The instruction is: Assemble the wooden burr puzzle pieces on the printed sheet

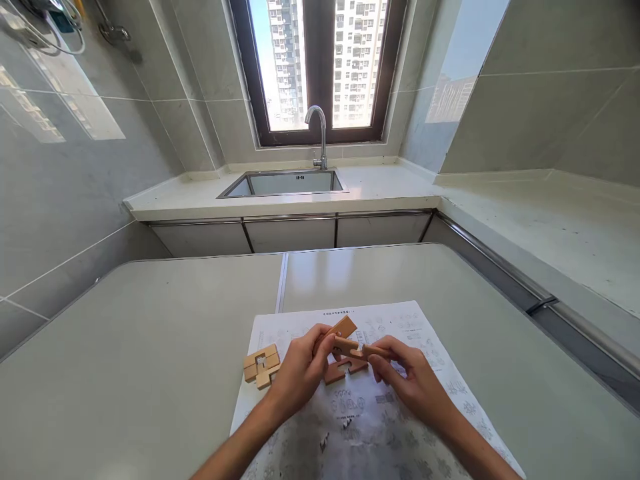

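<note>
Over a printed paper sheet, my left hand grips wooden puzzle pieces, one angled upward and another pointing right. My right hand pinches a narrow wooden puzzle piece by its right end. The ends of the held pieces meet or nearly meet between my hands; I cannot tell if they interlock. Below them a reddish-brown notched wooden piece is partly hidden by my fingers. Left of my left hand, several light wooden blocks lie together at the sheet's edge.
The sheet lies on a pale table with a seam down its middle. Beyond stand a white counter, a sink and a faucet below a window. Another counter runs along the right.
</note>
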Demonstrator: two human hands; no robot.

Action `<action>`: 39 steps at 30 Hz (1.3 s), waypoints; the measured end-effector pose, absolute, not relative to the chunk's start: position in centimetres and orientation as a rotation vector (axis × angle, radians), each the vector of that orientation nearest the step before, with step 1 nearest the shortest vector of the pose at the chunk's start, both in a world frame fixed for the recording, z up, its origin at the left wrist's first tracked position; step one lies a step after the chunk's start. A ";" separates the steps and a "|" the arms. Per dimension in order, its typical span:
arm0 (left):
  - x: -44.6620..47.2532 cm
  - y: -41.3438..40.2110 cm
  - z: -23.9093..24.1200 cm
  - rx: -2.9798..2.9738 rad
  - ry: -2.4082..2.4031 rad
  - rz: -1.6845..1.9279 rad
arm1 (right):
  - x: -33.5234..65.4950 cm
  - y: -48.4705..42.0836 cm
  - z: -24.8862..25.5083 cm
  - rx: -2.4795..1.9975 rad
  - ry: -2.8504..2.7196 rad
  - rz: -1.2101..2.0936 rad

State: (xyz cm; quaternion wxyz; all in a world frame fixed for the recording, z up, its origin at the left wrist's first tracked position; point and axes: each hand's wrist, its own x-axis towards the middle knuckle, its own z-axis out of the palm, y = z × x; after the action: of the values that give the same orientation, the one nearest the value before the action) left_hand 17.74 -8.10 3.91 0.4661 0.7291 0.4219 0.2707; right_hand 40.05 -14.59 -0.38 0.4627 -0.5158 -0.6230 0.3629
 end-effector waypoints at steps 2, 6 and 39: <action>17.8 -8.9 3.4 1.693 1.027 0.700 | 39.6 -14.7 -0.5 -1.308 -1.483 0.969; 17.7 -9.7 2.5 1.627 0.974 0.817 | 38.9 -14.9 -0.7 -1.346 -1.443 1.015; 17.7 -11.0 -0.5 1.707 0.838 0.913 | 35.3 -16.2 -1.3 -1.363 -1.339 1.221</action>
State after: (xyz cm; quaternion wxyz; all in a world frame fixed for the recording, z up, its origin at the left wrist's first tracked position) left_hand 17.75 -10.95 -0.53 0.4934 0.7040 0.3454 0.3764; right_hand 35.33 -16.17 -1.32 0.4232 -0.5444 -0.5351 0.4880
